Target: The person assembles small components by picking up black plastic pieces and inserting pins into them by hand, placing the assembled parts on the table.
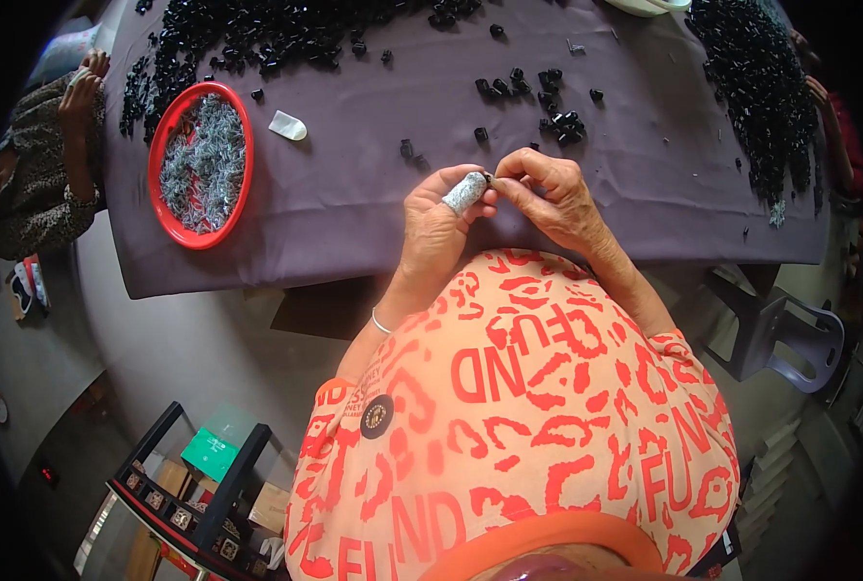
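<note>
Over the near edge of the cloth-covered table, my two hands meet fingertip to fingertip. My left hand (435,221) is closed, pinching a small black piece (489,179). A pale, speckled sleeve (464,194) wraps one of its fingers. Against that piece my right hand (554,201) is closed in a pinch. Whatever its fingertips hold is too small to make out. Several similar black pieces (563,127) lie loose just beyond my hands. Off to the left, a red oval tray (199,241) holds a heap of thin, silvery metal bits (199,165).
A white finger sleeve (288,126) lies beside the tray. Large heaps of black pieces cover the far left (257,34) and right (756,97) of the table. Another person's arm (78,145) rests at the left edge. A grey plastic chair (785,334) stands at right.
</note>
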{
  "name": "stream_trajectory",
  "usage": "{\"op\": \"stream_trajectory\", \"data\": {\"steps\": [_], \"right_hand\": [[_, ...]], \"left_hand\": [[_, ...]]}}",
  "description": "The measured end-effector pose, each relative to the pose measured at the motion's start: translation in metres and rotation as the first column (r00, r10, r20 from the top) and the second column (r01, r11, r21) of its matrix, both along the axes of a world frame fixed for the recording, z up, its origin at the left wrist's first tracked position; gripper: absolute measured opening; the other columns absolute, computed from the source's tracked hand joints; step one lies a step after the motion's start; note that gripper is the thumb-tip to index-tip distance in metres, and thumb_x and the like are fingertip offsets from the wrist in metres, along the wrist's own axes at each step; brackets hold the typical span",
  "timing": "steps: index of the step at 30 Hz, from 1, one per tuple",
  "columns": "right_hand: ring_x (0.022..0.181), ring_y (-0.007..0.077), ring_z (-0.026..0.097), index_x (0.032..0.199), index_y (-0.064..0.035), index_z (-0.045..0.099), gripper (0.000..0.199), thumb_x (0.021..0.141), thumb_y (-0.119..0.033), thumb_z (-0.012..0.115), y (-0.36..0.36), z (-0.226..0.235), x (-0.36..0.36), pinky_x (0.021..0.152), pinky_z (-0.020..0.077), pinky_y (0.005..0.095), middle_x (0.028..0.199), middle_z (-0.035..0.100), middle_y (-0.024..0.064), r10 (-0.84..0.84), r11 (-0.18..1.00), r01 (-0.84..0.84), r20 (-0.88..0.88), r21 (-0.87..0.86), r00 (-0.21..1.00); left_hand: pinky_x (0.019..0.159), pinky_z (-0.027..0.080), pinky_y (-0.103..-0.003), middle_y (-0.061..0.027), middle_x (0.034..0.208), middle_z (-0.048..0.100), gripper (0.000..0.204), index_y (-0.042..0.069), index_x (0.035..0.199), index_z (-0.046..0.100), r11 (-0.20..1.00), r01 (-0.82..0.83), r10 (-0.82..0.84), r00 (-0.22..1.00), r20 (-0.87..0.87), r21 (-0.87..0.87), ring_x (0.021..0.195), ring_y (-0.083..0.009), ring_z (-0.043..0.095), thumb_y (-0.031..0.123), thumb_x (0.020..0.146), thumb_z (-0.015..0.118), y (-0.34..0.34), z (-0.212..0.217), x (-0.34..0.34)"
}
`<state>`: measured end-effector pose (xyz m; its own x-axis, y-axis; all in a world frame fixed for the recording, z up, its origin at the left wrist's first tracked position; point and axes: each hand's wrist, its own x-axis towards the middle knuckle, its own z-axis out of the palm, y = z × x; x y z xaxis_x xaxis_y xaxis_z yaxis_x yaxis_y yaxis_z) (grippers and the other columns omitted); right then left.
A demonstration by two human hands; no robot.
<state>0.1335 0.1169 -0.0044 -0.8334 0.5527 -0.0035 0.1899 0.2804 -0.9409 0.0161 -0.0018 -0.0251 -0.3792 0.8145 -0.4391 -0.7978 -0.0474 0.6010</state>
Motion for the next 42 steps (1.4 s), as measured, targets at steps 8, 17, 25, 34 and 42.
{"op": "stream_trajectory", "data": {"steps": [8,17,25,34,42], "right_hand": [[0.063,0.013,0.056,0.086,-0.001,0.057,0.006,0.081,0.0,0.061,0.002,0.001,-0.009,0.056,0.0431,0.0255,0.073,0.059,0.0054,0.037,0.98,-0.027,-0.047,0.197,0.998],[0.069,0.019,0.059,0.09,-0.0014,0.058,0.01,0.081,0.0,0.061,-0.001,-0.001,-0.011,0.059,0.0459,0.028,0.08,0.06,0.0088,0.063,0.949,-0.045,-0.048,0.313,0.997],[0.081,0.023,0.053,0.092,-0.0105,0.06,0.021,0.075,-0.02,0.068,0.012,-0.006,-0.033,0.068,0.0411,0.0364,0.084,0.056,0.0032,-0.195,0.636,0.045,0.104,0.77,0.975],[0.077,0.0196,0.061,0.092,-0.0036,0.057,0.021,0.074,0.003,0.064,0.014,-0.015,-0.027,0.068,0.0488,0.0293,0.084,0.06,0.0059,-0.149,0.86,0.136,-0.013,0.491,0.989],[0.083,0.012,0.064,0.103,-0.0013,0.061,0.018,0.085,-0.001,0.062,0.015,-0.002,-0.002,0.07,0.0528,0.0229,0.094,0.064,0.0057,-0.223,0.884,0.158,-0.101,-0.44,0.97]], "left_hand": [[0.068,0.054,-0.024,-0.0089,0.092,0.064,0.016,-0.003,0.102,0.059,1.0,0.009,-0.009,0.998,-0.057,0.002,0.079,-0.0139,0.063,0.004,0.088,0.057,-0.001,-0.002,-0.002],[0.067,0.054,-0.025,-0.01,0.089,0.064,0.014,-0.003,0.101,0.059,0.999,-0.051,0.05,0.997,-0.053,-0.009,0.078,-0.0149,0.064,0.002,0.088,0.056,-0.002,-0.005,0.0],[0.066,0.055,-0.026,-0.0096,0.092,0.064,0.016,-0.001,0.103,0.059,0.998,-0.043,0.042,0.999,0.016,0.054,0.079,-0.0155,0.064,0.005,0.088,0.058,-0.007,-0.009,-0.002],[0.068,0.054,-0.026,-0.0076,0.098,0.063,0.019,0.002,0.105,0.058,0.996,-0.009,0.008,1.0,0.005,0.093,0.081,-0.0141,0.064,0.009,0.088,0.059,-0.011,-0.015,-0.003],[0.066,0.055,-0.026,-0.0101,0.094,0.064,0.017,-0.001,0.104,0.059,0.997,-0.039,0.041,0.999,-0.022,0.071,0.079,-0.0154,0.065,0.006,0.088,0.058,-0.005,-0.007,-0.004]]}}
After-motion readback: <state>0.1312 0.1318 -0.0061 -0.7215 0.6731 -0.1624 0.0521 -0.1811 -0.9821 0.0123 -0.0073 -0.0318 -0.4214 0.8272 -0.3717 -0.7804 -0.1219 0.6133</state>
